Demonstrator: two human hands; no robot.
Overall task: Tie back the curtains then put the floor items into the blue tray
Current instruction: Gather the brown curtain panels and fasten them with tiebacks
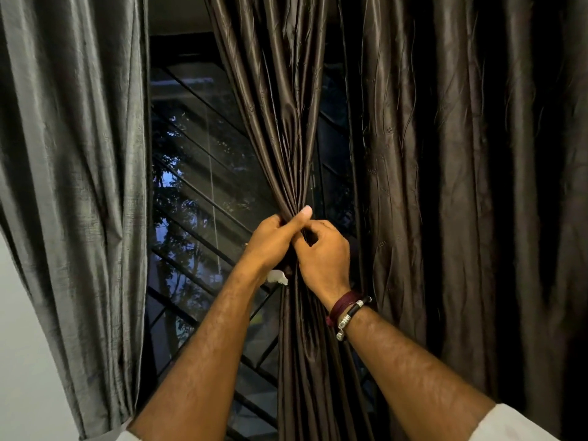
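Observation:
A dark brown satin curtain (280,128) is gathered into a tight bunch in the middle of the view. My left hand (273,240) grips the bunch from the left, thumb pointing up. My right hand (324,256) is closed on the same bunch just beside and slightly below it, touching the left hand. A small white piece (277,277) shows just under my left wrist against the curtain; what it is I cannot tell. A grey curtain (73,186) hangs loose on the left. More dark brown curtain (461,202) hangs ungathered on the right. No tray or floor items are in view.
Behind the gathered curtain is a window (197,192) with slanted dark grille bars and trees outside in dim light. A pale wall (22,361) shows at the lower left. My right wrist wears dark bands (346,313).

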